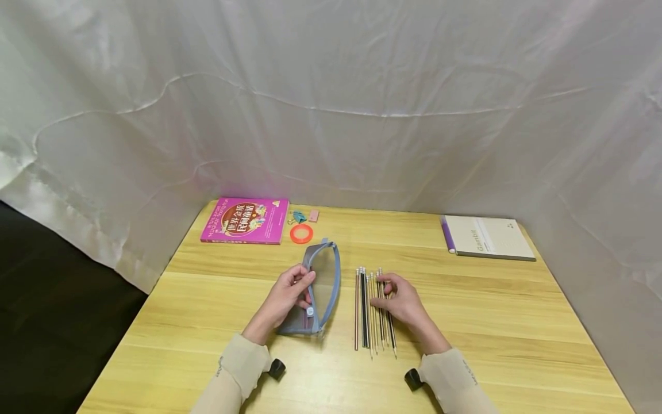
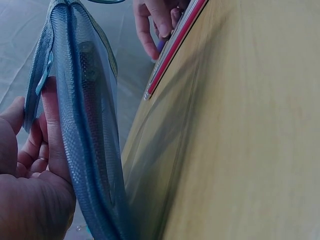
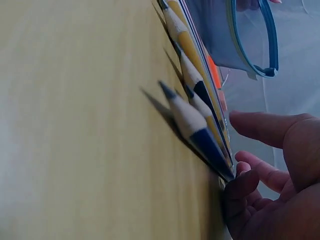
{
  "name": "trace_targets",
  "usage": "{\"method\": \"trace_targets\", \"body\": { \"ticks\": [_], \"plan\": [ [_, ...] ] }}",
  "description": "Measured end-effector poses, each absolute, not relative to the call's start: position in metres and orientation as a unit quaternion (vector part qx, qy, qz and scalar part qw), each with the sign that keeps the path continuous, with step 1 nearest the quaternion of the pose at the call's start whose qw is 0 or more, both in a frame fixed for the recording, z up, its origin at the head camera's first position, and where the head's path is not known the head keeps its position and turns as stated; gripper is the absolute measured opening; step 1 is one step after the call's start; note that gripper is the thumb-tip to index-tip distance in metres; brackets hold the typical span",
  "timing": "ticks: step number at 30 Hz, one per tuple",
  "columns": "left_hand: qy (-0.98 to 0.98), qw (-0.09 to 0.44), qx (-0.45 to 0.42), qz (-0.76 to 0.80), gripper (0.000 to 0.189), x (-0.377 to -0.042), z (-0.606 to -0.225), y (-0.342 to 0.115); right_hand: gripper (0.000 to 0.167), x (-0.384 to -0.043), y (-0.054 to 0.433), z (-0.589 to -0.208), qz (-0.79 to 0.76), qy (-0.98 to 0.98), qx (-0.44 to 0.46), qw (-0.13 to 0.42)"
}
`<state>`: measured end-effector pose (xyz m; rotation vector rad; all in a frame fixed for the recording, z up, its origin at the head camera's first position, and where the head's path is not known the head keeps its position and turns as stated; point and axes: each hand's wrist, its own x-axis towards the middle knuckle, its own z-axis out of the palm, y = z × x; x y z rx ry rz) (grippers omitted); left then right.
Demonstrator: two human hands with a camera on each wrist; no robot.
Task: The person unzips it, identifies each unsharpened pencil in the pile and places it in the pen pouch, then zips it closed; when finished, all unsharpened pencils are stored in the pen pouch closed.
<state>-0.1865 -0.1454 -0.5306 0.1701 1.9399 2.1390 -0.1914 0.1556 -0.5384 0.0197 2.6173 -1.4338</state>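
Note:
My left hand [image 1: 283,296] grips the side of a blue-grey mesh zip pencil case [image 1: 337,282] whose mouth gapes. In the left wrist view, the case's edge strip [image 2: 31,100] is between thumb and index finger. Something long and reddish shows dimly through the mesh. To the right of the case lies a row of pencils [image 1: 365,310], black, gold and dark red, points towards me. Over the row's right side is my right hand [image 1: 405,302], thumb and fingers apart. In the right wrist view, its curled fingers [image 3: 240,200] touch the end of a dark blue pencil [image 3: 207,142].
At the back left are a pink book [image 1: 245,221], an orange-red tape ring [image 1: 294,236], teal binder clips [image 1: 299,217] and a small pink eraser [image 1: 314,215]. A notebook [image 1: 499,236] with a purple marker [image 1: 447,234] lies back right. Grey curtains hang behind the table.

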Motion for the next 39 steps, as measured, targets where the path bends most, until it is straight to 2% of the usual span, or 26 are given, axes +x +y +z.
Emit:
{"method": "trace_targets", "body": {
  "ticks": [7,13,24,39],
  "plan": [
    [0.671,0.122,0.059,0.729,0.03,-0.1859,-0.5297,-0.1452,0.057,-0.1918,0.1527,-0.5397,-0.462,0.884,0.003,0.075],
    [0.669,0.125,0.054,0.731,0.027,-0.186,-0.5295,-0.1442,0.054,-0.1896,0.1507,-0.5384,-0.451,0.89,0.003,0.067],
    [0.668,0.128,0.054,0.731,0.031,-0.1865,-0.5299,-0.1424,0.067,-0.1916,0.1487,-0.5395,-0.398,0.916,-0.012,0.056],
    [0.673,0.125,0.06,0.727,0.032,-0.1875,-0.5293,-0.1425,0.057,-0.1917,0.1519,-0.538,-0.47,0.879,0.01,0.074]
  ]
}}
